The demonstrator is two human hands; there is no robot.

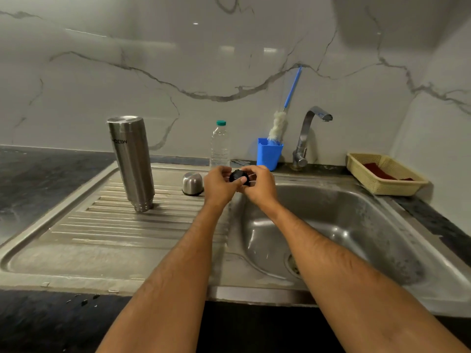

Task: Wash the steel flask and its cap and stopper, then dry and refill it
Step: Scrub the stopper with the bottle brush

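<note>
The steel flask (132, 161) stands upside down on the ribbed drainboard (102, 225), mouth on the metal. Its steel cap (193, 183) sits upside down just right of it. Both my hands meet above the sink's left rim and hold the small black stopper (238, 176) between them. My left hand (220, 186) pinches it from the left with thumb and fingers. My right hand (260, 186) curls round it from the right.
The steel sink basin (331, 225) lies below my right arm, with the tap (309, 133) behind it. A plastic water bottle (219, 145) and a blue holder (269, 154) with a bottle brush (279, 126) stand at the back. A woven tray (382, 174) holds a red cloth at right.
</note>
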